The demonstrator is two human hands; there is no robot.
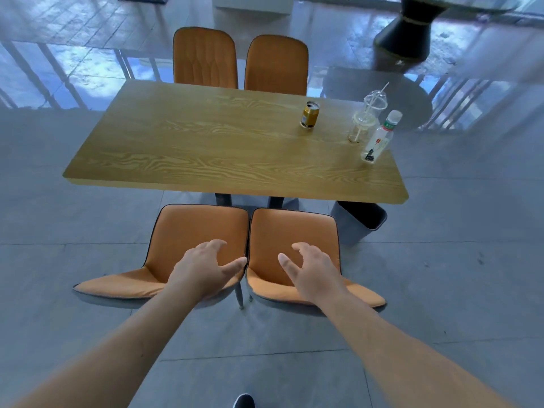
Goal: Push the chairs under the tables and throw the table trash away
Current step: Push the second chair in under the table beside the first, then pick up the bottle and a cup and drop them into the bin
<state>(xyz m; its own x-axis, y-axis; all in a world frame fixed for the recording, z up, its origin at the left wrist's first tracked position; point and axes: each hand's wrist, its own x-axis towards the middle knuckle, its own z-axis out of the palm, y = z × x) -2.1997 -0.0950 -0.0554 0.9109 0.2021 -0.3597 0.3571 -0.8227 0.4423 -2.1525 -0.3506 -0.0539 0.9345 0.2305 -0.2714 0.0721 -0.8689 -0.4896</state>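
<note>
Two orange chairs stand side by side in front of me, backs toward me, pulled out from the wooden table point(206, 154). My left hand point(203, 269) hovers open over the top of the left chair point(188, 231). Over the right chair point(291, 228) my right hand point(312, 269) is open too, fingers spread. Whether either hand touches its backrest I cannot tell. On the table's right part stand a gold can point(309, 114), a clear plastic cup with a straw point(366, 116) and a small clear bottle point(380, 137).
A grey trash bin point(360, 223) stands on the floor under the table's near right corner. Two more orange chairs point(206, 58) point(276, 64) sit tucked at the far side. A dark pedestal table base point(407, 33) is at the back right. Grey tiled floor surrounds everything.
</note>
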